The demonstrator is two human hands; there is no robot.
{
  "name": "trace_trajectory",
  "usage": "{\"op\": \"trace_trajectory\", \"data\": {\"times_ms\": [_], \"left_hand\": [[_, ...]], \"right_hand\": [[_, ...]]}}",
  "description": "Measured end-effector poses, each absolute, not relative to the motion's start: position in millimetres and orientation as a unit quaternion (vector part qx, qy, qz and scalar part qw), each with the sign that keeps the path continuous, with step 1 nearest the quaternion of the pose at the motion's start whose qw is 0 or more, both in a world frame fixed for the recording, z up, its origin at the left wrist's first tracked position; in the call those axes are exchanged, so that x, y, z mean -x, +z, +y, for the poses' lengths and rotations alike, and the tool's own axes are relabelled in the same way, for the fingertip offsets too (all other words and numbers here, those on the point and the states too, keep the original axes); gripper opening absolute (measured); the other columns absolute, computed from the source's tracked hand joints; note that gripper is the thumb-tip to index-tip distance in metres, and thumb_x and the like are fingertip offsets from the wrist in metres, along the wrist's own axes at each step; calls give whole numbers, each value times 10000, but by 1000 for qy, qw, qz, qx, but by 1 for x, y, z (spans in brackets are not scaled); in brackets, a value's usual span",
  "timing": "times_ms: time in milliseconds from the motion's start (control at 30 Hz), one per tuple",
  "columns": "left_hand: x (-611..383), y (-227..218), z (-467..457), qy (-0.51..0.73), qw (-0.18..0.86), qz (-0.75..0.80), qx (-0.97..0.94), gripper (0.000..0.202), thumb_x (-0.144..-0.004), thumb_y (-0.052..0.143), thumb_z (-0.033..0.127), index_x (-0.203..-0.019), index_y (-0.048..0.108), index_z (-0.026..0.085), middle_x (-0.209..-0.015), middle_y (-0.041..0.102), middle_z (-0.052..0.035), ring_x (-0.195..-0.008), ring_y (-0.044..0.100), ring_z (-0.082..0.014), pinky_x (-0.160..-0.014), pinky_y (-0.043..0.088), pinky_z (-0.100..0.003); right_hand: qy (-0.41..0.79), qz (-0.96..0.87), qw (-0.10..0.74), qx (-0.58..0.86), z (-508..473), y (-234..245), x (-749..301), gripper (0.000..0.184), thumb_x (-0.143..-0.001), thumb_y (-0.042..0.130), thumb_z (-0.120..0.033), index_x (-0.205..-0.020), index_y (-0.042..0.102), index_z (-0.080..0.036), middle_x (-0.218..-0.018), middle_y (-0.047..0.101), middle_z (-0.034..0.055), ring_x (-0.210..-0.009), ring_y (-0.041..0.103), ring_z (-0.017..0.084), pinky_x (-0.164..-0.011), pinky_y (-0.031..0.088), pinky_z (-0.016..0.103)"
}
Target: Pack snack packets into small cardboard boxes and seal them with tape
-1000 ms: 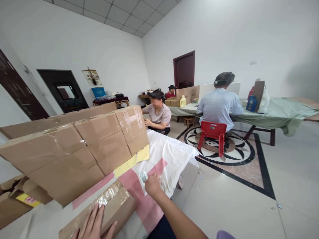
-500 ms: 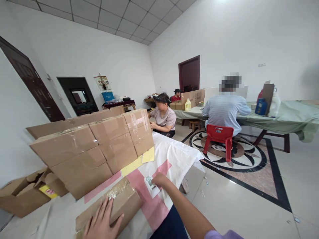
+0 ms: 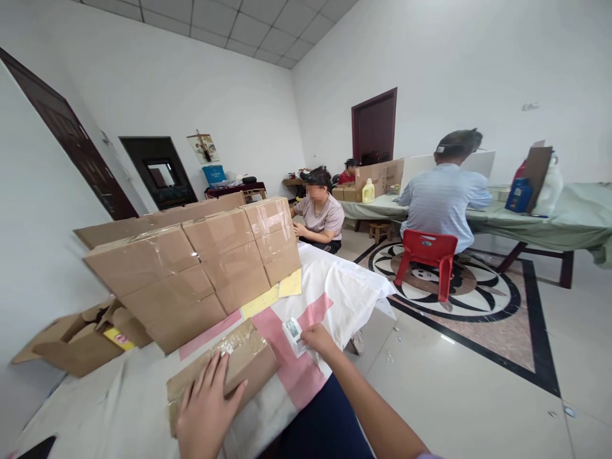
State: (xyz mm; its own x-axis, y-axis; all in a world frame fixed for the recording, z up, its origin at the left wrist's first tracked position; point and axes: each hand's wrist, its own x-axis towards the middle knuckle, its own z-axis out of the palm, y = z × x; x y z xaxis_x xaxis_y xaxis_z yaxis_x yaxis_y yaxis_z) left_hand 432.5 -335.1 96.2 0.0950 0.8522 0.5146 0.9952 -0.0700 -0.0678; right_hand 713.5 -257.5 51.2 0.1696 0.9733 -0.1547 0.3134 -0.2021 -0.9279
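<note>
My left hand lies open, fingers spread, across the top of a long taped cardboard box on the cloth-covered table. My right hand is closed at the right edge of a small white device with a greyish display. The device sits on a pink patch of the cloth, just right of the box. My fingertips are partly hidden, and the exact kind of device cannot be made out.
Stacked taped cardboard boxes stand behind my box. Yellow sheets lie at their foot. An open carton is at left. One person sits beyond the table, another on a red chair at a green-covered table.
My view has shifted, so the table scene appears slightly higher and to the right. Both hands keep their places, the left on the box and the right at the white device.
</note>
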Motion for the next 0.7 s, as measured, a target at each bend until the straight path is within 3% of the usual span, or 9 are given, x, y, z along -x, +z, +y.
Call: {"op": "trace_trajectory", "data": {"times_ms": [233, 400, 567, 700], "left_hand": [[-436, 101, -340, -163, 204, -650, 713, 632, -946, 386, 469, -1453, 533, 123, -1555, 475, -106, -1367, 502, -303, -1130, 365, -477], [-437, 102, -342, -173, 191, -646, 718, 615, -945, 433, 449, -1455, 527, 118, -1545, 488, -117, -1385, 481, -320, -1142, 343, -501], [-439, 106, -345, -181, 189, -645, 718, 585, -955, 439, 413, -1447, 533, 111, -1542, 491, -120, -1400, 468, -310, -1140, 347, -492], [-441, 108, -347, -178, 190, -647, 717, 574, -956, 453, 401, -1451, 530, 122, -1541, 492, -114, -1374, 491, -315, -1131, 351, -500]], "right_hand": [[388, -492, 433, 648, -261, 48, -720, 177, -818, 549, -187, -648, 591, -166, -611, 531, -37, -645, 529, 123, -576, 338, 217], [428, -495, 362, 664, -243, 60, -720, 288, -873, 652, -263, -618, 572, -156, -546, 487, -50, -540, 493, 106, -515, 344, 225], [454, -506, 281, 677, -227, 72, -712, 332, -955, 679, -353, -721, 600, -131, -608, 551, -53, -500, 500, 74, -507, 430, 201], [442, -527, 263, 676, -225, 73, -708, 327, -965, 669, -362, -747, 615, -125, -640, 590, -39, -521, 538, 78, -523, 461, 204]]}}
